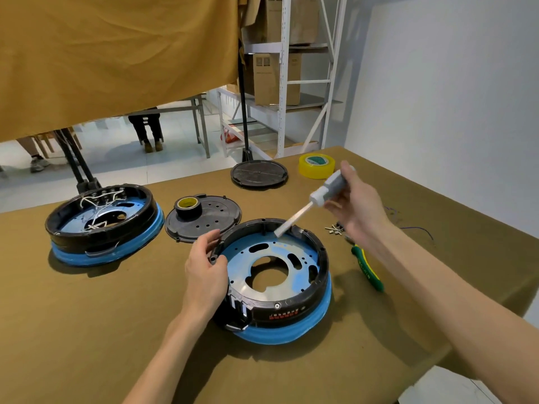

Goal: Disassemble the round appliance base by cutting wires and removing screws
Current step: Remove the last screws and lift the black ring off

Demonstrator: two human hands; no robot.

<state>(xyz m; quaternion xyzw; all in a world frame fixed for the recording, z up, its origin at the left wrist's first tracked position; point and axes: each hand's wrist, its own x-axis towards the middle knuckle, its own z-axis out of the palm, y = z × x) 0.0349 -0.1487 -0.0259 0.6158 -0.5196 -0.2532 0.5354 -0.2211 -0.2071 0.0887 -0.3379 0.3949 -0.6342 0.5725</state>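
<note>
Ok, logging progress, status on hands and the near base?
Right hand grips grey-handled screwdriver, tip inside near round black-and-blue appliance base. Left hand holds its rim. Nothing blocking.

The desk [87, 330] is covered in matt olive cloth, smooth with a few soft creases. The round appliance base [274, 282] has a glossy black plastic wall, a shiny bare-metal plate inside, and a smooth blue band round its foot, probably plastic film. The screwdriver [316, 201] has a grey plastic handle, part matt and part pale, and a bright metal shaft. The pliers [368, 269] have green and yellow rubbery-looking handles. The flat cover [213, 220] is matt black plastic; the tape roll [316, 165] is glossy yellow.
</note>
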